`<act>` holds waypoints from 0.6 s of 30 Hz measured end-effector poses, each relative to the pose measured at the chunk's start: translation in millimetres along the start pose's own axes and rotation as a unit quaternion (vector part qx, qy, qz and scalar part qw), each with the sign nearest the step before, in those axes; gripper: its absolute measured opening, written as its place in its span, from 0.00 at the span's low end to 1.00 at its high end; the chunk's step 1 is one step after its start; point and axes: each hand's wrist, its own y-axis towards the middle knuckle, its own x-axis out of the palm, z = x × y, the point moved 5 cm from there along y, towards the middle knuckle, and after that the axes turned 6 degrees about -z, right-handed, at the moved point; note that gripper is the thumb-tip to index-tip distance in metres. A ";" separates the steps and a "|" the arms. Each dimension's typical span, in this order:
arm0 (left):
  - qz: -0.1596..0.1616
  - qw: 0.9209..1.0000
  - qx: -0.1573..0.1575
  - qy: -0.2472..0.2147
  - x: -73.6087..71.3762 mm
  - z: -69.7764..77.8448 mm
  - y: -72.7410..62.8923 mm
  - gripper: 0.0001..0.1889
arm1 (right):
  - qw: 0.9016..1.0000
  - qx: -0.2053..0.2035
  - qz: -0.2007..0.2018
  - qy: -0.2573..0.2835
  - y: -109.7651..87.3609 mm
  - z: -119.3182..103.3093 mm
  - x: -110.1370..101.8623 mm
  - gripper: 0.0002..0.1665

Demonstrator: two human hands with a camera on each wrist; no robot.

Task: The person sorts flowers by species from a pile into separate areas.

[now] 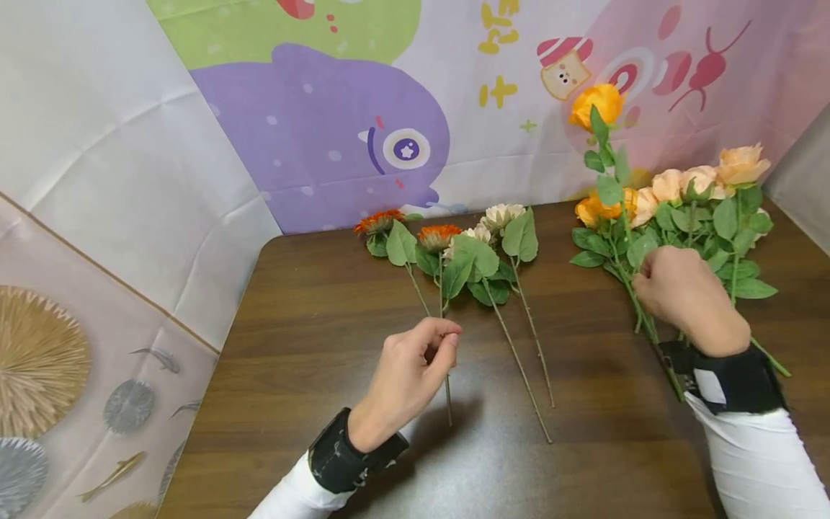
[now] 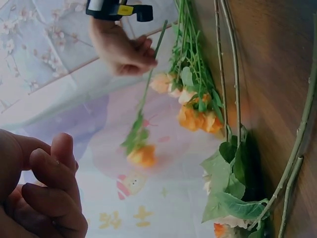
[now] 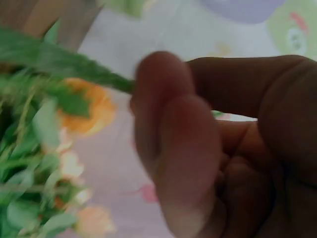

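Observation:
My right hand (image 1: 687, 295) pinches the stem of an orange rose (image 1: 596, 108), whose bloom stands above the other roses at the right. In the right wrist view the fingertips (image 3: 190, 144) meet at a green stem. My left hand (image 1: 405, 371) is held over the table with its fingers loosely curled and nothing in them. Just beyond it lie orange-red daisy-like flowers (image 1: 438, 236) and white flowers (image 1: 502, 216) with long thin stems. In the left wrist view, the raised orange rose (image 2: 142, 156) hangs from the right hand (image 2: 121, 52), slightly blurred.
A bunch of peach roses (image 1: 742, 164) and another orange rose (image 1: 593, 210) lies on the right of the brown wooden table (image 1: 292, 360), against a printed cloth backdrop (image 1: 324, 137). A pale cloth (image 1: 123, 216) hangs along the left side.

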 end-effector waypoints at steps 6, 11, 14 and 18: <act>0.000 1.000 -0.002 0.006 -0.2 -1.8 -0.8 0.04 | 0.990 0.059 -0.125 -0.005 5.9 37.3 10.0 0.20; 0.001 1.000 0.001 0.012 -0.5 -3.7 -0.5 0.04 | 0.984 0.063 -0.169 0.002 10.8 49.3 21.0 0.18; 0.004 1.000 -0.001 0.016 -1.4 -6.1 0.1 0.04 | 0.982 0.064 -0.175 0.013 13.7 52.5 27.9 0.15; 0.008 0.999 -0.022 0.029 -5.2 -16.3 3.2 0.04 | 0.979 0.075 -0.188 0.018 15.7 55.8 34.1 0.14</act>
